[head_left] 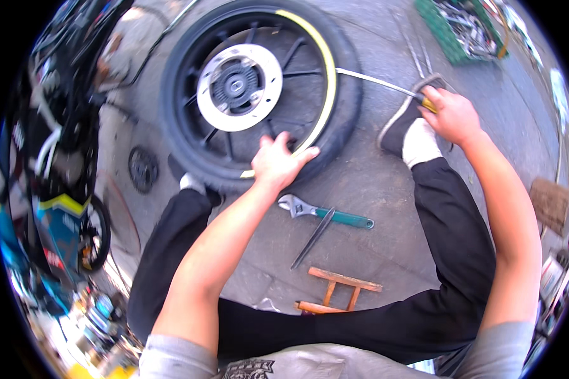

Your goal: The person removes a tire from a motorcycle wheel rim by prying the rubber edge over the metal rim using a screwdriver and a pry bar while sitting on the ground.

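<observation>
A motorcycle wheel (286, 72) with black spokes, a black tyre (346, 107) and a yellow rim stripe lies on the ground ahead of me. My left hand (275, 161) grips its near edge, fingers hooked over the rim and thumb stretched across the tyre. My right hand (452, 114) is closed round the yellow handle of a long screwdriver (382, 82). That shaft points left, and its tip meets the wheel's right side by the stripe; whether it is wedged under the tyre, I cannot tell. A silver brake disc (269, 72) surrounds the hub.
Between my legs lie a green-handled adjustable wrench (341, 216) and a dark flat bar (313, 239) crossing it. A small wooden stool (344, 278) is nearer me. A green tool basket (437, 28) stands far right. On the left are a motorcycle (60, 215) and a sprocket (143, 169).
</observation>
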